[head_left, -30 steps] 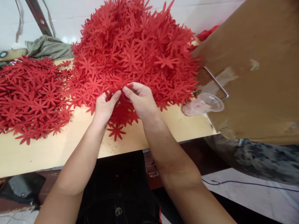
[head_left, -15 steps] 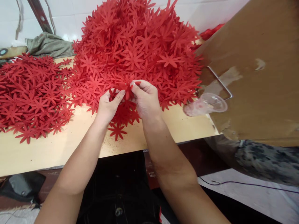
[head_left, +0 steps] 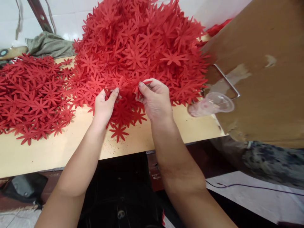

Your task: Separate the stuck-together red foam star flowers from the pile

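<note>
Both hands were at the near foot of the big heap of red flower cutouts (head_left: 140, 47). The left hand (head_left: 104, 106) pinched the edge of a red cutout (head_left: 120, 84) between thumb and fingers, and the right hand (head_left: 155, 99), just beside it, was curled and pinching the other side of it. A flatter spread of the same cutouts (head_left: 30, 95) lay well off to the left of the left hand on the wooden tabletop (head_left: 59, 152). A clear plastic cup (head_left: 211, 104) sat right of the right hand, against a brown board (head_left: 268, 63).

White tiled wall (head_left: 66, 15) behind; pale wooden tabletop (head_left: 47, 152); brown board (head_left: 266, 63) right.
</note>
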A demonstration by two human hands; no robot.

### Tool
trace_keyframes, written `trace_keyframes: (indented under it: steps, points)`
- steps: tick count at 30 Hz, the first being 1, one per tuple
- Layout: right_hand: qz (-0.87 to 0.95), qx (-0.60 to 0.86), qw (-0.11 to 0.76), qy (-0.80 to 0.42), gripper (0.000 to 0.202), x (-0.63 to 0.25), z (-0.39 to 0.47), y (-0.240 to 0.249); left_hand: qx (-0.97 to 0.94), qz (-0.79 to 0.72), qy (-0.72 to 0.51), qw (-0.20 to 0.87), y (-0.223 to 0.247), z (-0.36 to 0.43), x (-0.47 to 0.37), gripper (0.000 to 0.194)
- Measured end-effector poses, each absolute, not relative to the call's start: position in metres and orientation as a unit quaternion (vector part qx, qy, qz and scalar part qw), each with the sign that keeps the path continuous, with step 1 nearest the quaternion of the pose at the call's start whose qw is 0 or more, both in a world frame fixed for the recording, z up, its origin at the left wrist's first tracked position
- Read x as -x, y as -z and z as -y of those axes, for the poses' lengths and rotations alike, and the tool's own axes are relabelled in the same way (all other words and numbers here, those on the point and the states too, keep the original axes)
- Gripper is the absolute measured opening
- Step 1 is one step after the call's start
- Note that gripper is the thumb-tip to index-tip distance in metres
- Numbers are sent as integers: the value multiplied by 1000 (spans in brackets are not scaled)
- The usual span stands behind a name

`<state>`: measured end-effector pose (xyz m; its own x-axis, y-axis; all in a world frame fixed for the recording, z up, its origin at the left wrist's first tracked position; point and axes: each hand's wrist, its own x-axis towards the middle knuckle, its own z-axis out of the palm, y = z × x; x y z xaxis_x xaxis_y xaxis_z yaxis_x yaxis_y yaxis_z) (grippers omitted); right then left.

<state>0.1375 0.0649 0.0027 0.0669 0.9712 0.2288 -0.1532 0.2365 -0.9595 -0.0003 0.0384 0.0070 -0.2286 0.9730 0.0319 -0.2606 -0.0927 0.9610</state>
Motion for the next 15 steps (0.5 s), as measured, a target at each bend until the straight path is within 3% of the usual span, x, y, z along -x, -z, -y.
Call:
trace_keyframes:
  steps: [9,15]
  points:
    - [541,433,601,-400,41,-135,-62,-7,-431,-490,-664,365,-4,-42,10,38]
    - [555,435,588,-396,44,-128,-61,-14,-529,-509,-617,283,-16,-34,12,20]
